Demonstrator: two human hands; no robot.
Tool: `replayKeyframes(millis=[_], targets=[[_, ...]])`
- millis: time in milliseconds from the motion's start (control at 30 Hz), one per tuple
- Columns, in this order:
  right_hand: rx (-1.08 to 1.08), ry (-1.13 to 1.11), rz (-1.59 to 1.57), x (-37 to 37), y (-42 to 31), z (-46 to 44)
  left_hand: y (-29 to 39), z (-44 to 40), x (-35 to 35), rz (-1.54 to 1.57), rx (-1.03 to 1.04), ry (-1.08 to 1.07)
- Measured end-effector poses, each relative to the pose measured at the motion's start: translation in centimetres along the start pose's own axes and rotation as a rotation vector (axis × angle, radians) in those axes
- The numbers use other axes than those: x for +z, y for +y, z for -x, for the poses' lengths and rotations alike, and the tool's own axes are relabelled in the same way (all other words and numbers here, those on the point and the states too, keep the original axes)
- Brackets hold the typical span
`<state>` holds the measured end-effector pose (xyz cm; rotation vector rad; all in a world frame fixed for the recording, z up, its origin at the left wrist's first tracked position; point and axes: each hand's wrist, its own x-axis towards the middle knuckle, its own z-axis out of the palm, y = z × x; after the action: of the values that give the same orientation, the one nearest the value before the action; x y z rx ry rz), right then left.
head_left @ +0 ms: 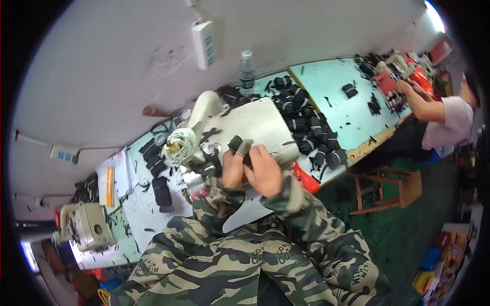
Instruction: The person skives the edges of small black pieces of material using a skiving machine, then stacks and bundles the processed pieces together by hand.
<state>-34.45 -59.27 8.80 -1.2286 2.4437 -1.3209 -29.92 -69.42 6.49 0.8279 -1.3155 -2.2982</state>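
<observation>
My left hand [233, 168] is closed around a small dark ribbed fabric bundle [235, 143], which sticks up past the fingers. A greyish piece [245, 148] shows beside it, between the two hands; whether it is cloth or a finger cover is unclear. My right hand [265, 172] is pressed up against the left with its fingers curled, and what they grip is hidden. Both hands are over the near edge of a pale machine bed [258, 122]. A cream machine arm [201, 112] rises at its left, with a coil of pale cord [181, 147] in front.
Several black bundles [306, 125] are heaped right of the machine, and more [162, 194] lie left. A water bottle [247, 74] stands by the wall. Another machine [87, 227] is at far left. A wooden stool [385, 188] and a seated person [449, 120] are at right.
</observation>
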Motion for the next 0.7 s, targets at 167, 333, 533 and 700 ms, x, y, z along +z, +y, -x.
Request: replayKeyframes(millis=[167,333,533,700], targets=[[0.083,-0.165,-0.312,-3.0,-2.2,0.3,4.9,5.1,-4.7,-0.73,-0.039,-0.212],[0.206,-0.44,-0.501,1.3,-3.9,0.4,6.9,7.9,-8.2,-1.221,0.243,-0.286],[0.504,-0.439,-0.948,4.9,-4.0,1.4,7.2,11.3,-13.3,-0.112,-0.465,-0.227],[0.572,-0.363,-0.874,6.4,-4.2,2.0,5.2,10.4,-13.9,-0.173,-0.251,-0.193]])
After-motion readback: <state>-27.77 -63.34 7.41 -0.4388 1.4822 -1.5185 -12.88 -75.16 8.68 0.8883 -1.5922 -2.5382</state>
